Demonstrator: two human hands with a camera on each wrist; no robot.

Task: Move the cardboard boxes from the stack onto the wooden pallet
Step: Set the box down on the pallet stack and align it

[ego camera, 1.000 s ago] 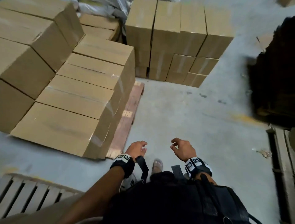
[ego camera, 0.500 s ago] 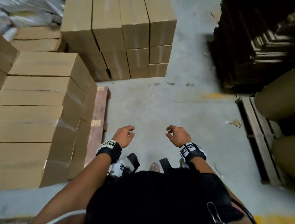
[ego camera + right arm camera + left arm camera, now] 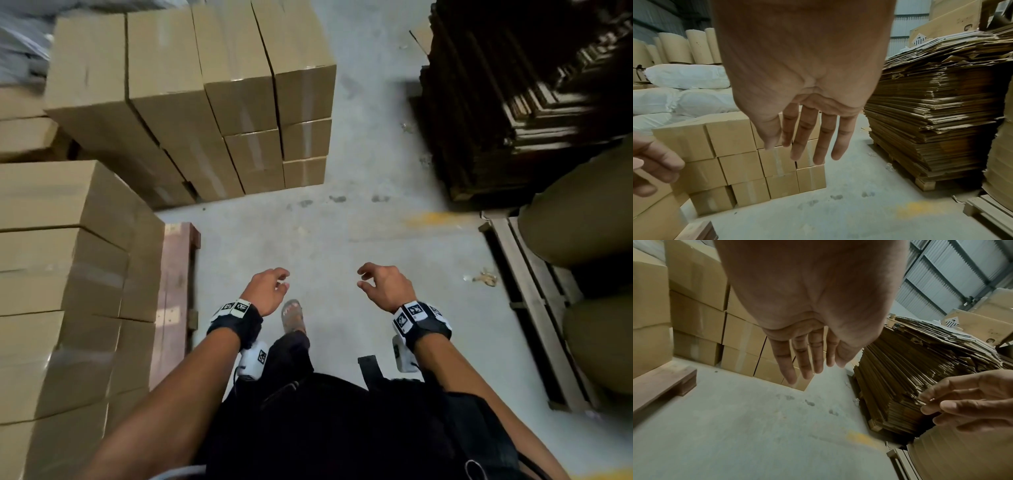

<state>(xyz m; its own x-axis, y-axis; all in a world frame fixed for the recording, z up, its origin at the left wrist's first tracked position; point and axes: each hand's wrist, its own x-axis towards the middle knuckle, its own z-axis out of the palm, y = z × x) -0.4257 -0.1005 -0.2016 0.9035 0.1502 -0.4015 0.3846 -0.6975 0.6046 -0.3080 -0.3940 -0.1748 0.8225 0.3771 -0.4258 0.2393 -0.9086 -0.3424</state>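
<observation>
Bare and empty, the left hand [image 3: 269,291] and right hand [image 3: 385,287] hang over the concrete floor [image 3: 342,233], fingers loosely curled. Straight ahead stands the stack of boxes [image 3: 219,102], well apart from both hands, its rows running away from the person. On the left, nearer the left hand, the wooden pallet [image 3: 174,291] already carries boxes [image 3: 68,257]; its edge lies lengthwise alongside.

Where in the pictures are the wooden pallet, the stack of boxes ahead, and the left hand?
wooden pallet [image 3: 174,291], head view, on its bare reddish top board.
stack of boxes [image 3: 239,102], head view, on a front face.
left hand [image 3: 269,291], head view, on the back of the hand.
</observation>
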